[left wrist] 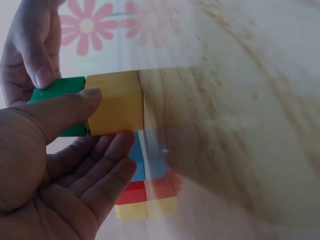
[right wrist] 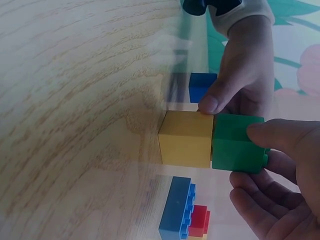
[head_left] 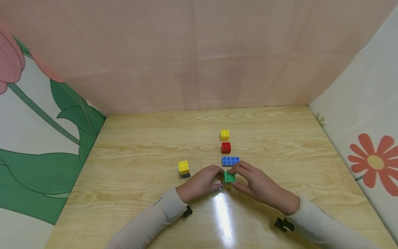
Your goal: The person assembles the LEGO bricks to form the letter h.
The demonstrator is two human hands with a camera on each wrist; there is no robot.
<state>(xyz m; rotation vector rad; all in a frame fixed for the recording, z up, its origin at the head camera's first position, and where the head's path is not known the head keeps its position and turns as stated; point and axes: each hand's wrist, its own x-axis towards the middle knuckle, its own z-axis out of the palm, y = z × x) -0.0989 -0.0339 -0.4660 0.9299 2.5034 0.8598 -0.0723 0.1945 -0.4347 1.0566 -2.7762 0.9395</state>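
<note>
Pinching, left side: fingers of the left hand [head_left: 202,181], parted only by the width of the lower yellow block [left wrist: 117,105], thumb on one face near the join. Pinching, right side: fingers of the right hand [head_left: 259,181], spread just enough to span the green block [head_left: 229,176]. Green block: atop the lower yellow block, narrow seam showing between them, so seating may be incomplete. Handling note: keep the lower one flat and steady, square the edges, press straight down with even force until the seam closes; a tilted push could leave one corner proud. Lower yellow block: upright on the desk [head_left: 140,145]. Just beyond, in a line running away: one long blue block [head_left: 230,161], one red block [head_left: 226,147], one far yellow block [head_left: 225,135], all apart. Care: the right fingers work close to the blue one. Left of the left hand: one side yellow block [head_left: 183,167] atop a darker block [head_left: 186,175].
</note>
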